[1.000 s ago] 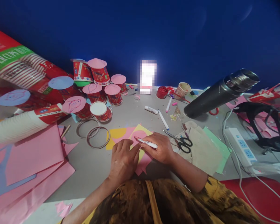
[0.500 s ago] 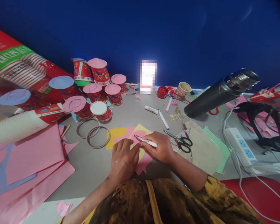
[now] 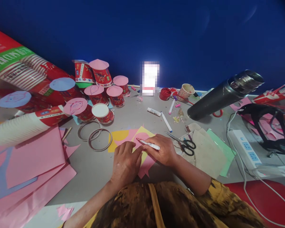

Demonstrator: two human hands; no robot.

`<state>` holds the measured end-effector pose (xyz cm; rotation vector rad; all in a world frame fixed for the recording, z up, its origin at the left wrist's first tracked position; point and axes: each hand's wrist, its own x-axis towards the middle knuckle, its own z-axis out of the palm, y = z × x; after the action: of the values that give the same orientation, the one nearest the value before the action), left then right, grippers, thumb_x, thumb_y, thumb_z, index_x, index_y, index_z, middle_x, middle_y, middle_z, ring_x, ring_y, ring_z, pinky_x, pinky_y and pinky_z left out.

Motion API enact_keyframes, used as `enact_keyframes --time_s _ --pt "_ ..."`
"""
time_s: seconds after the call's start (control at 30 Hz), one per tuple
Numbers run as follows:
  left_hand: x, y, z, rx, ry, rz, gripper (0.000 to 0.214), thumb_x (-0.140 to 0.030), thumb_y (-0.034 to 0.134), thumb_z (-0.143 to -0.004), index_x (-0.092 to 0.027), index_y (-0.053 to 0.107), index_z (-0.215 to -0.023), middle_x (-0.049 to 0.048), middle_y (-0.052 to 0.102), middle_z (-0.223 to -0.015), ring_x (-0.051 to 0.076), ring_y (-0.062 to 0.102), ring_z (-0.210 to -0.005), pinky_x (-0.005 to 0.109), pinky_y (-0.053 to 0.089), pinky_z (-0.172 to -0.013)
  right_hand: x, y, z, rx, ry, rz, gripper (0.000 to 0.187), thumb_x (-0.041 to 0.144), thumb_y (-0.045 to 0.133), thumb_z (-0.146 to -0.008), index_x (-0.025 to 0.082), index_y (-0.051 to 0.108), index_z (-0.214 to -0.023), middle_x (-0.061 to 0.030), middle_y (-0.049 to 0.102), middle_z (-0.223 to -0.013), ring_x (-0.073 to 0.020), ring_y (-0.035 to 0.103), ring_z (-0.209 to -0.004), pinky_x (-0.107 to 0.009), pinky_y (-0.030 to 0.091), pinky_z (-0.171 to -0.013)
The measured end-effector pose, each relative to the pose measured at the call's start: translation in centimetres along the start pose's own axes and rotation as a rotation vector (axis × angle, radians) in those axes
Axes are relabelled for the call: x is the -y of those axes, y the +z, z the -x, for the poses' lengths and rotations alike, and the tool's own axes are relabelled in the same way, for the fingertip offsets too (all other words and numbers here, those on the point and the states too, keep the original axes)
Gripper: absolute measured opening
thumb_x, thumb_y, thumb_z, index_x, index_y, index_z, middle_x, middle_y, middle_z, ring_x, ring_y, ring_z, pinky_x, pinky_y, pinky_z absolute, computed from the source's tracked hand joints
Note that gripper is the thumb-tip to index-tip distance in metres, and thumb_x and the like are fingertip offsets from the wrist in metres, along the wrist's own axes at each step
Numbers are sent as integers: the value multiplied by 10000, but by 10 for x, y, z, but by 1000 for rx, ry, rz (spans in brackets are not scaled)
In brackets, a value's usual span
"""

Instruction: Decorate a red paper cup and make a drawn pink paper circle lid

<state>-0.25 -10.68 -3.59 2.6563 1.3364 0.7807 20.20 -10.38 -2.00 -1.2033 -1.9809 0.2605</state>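
A white marker with a red tip is held in my right hand, its tip touching a pink paper circle. Red marks show beside the tip. Under the circle lies yellow paper, with more pink paper beneath. My left hand rests palm down on the papers, fingers bent and thumb stretched toward the marker; its fingertips are partly hidden. To the right of my right hand lie scissors with black handles.
Red paper cups topped with paper discs stand at the back left. Two rings of tape lie nearby. Pink sheets cover the left side. A black flask, a beige cloth and a power strip occupy the right.
The red marks at the marker's tip have grown slightly. Both hands remain in almost the same place.
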Motion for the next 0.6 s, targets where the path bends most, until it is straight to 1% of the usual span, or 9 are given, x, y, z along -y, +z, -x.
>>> enact_keyframes --time_s 0.17,0.27,0.4,0.6 --pt "0 -1 -1 -1 -2 -9 200 -195 617 -977 -246 789 -1066 103 684 -1037 285 611 -971 409 434 -817 -1 2 2 24 -5 -4 171 381 653 -1059 231 736 -1051 -50 838 -923 -185 756 -787 -298 554 -750" --pt "-1 -1 -1 -5 0 -6 197 -197 614 -985 -243 788 -1066 102 682 -1029 285 607 -963 407 431 -811 -2 2 3 12 -25 -20 171 374 649 -1060 225 733 -1050 -47 833 -903 -181 754 -782 -297 551 -752" --pt "-1 -1 -1 -18 5 -4 196 -191 618 -982 -241 784 -1072 102 681 -1025 284 608 -960 404 427 -808 -2 2 2 19 -18 -13 175 374 647 -1060 221 732 -1048 -48 836 -907 -179 756 -782 -296 547 -746" --pt "-1 0 -1 -27 11 -3 200 -197 618 -986 -241 784 -1088 103 676 -1032 280 619 -959 403 428 -803 1 -3 2 -37 -26 2 133 334 673 -1045 213 727 -1026 -35 836 -880 -176 741 -727 -300 529 -696"
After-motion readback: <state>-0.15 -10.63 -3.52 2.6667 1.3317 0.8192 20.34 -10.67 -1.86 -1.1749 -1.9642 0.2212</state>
